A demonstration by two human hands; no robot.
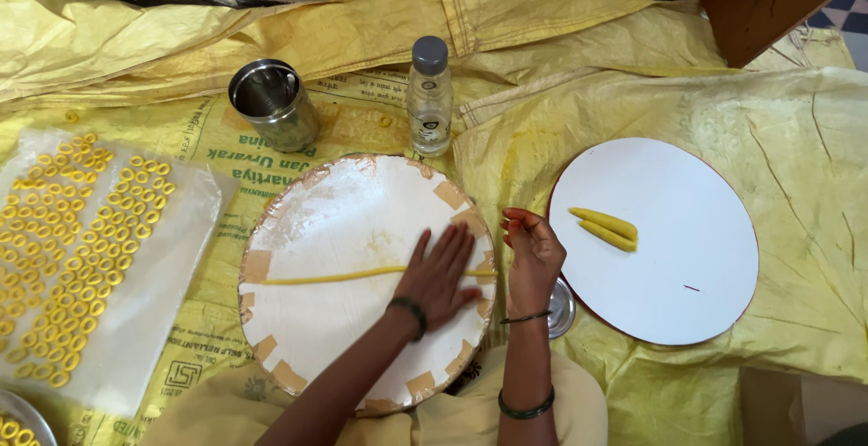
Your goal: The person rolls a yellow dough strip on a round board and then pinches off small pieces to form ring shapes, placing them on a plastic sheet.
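My left hand (440, 274) lies flat, fingers spread, on a long thin yellow dough strand (334, 275) that stretches across a round white taped board (316, 220). The palm presses the strand's right part. My right hand (532, 254) hovers at the board's right edge, fingers curled with the fingertips pinched together near the strand's end; I cannot tell whether it grips the strand. Two short thick yellow dough rolls (606, 227) lie side by side on a round white plate (678, 274) to the right.
A steel cup (273, 102) and a small clear bottle with a grey cap (429, 98) stand behind the board. A clear plastic sheet (163, 292) at left carries several small yellow dough rings (81, 229). Yellow sacks (796, 156) cover the floor. A small steel lid (562, 308) lies under my right wrist.
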